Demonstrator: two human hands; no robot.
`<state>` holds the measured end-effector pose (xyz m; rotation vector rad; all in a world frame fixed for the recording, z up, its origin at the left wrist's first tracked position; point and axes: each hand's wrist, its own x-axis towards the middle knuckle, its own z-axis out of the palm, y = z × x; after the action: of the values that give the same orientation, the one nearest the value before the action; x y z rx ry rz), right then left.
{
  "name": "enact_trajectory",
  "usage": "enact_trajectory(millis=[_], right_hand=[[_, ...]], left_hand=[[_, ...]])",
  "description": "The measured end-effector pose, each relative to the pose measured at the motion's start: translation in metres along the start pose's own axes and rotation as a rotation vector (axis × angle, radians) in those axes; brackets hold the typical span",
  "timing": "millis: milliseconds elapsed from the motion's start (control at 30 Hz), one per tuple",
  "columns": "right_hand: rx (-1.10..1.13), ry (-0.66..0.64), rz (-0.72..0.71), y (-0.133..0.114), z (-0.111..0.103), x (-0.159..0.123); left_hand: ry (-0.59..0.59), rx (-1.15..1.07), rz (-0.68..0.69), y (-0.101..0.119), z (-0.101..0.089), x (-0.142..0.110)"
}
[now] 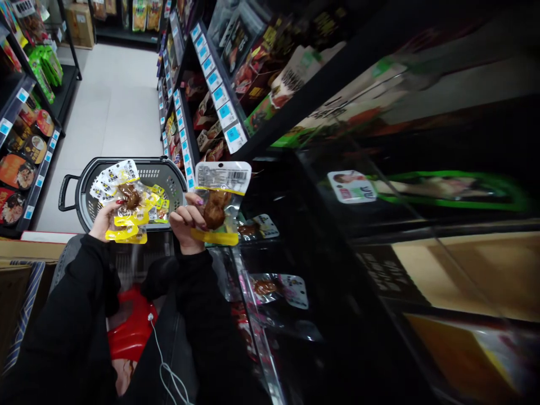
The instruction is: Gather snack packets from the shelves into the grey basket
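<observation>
My left hand (102, 223) is closed on a fanned stack of snack packets (130, 198), clear plastic with white tops, yellow bottom edges and brown meat inside. The stack is over a grey shopping basket (80, 197) with a black rim and pierced walls. More yellow-edged packets (159, 202) show in the basket behind it. To the right, my right hand (188, 225) grips one meat snack packet (217, 208) of the same kind, upright, with its barcode side facing me. That packet is beside the shelf, to the right of the basket's rim.
Close on my right, a dark shelf holds packets (278, 288) behind a clear divider. Shelves with blue-and-white price tags (217, 93) line the aisle floor (112, 101). Cardboard boxes (17, 304) stand at lower left. A red stool (133, 323) and a white cable (162, 360) are below me.
</observation>
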<state>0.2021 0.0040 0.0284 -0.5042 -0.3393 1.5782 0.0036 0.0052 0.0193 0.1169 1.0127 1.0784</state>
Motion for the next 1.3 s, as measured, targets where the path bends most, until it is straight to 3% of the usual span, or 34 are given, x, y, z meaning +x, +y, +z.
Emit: enact_trajectory(millis=[267, 533, 700, 867, 1000, 1167, 1300], right_hand=[[0.129, -0.053, 0.039, -0.002, -0.001, 0.0], [0.019, -0.043, -0.006, -0.007, 0.002, -0.001], [-0.392, -0.07, -0.148, -0.008, -0.004, 0.008], [-1.011, 0.144, -0.472, -0.012, -0.014, 0.008], [-1.205, 0.192, -0.563, -0.014, -0.018, 0.004], [-1.085, 0.185, -0.53, -0.012, -0.016, 0.007], [-0.625, 0.108, -0.288, -0.011, -0.006, 0.006]], left_hand=[[-0.042, -0.007, 0.008, 0.002, -0.001, 0.0], [-0.027, -0.003, 0.004, 0.001, -0.004, 0.001], [-0.047, -0.027, 0.005, 0.003, -0.002, 0.0], [-0.042, -0.035, 0.051, 0.004, 0.0, -0.001], [-0.045, -0.041, 0.064, 0.004, -0.002, 0.0], [-0.028, -0.037, 0.067, 0.004, -0.004, 0.0], [-0.004, -0.028, 0.062, 0.004, -0.003, 0.0]])
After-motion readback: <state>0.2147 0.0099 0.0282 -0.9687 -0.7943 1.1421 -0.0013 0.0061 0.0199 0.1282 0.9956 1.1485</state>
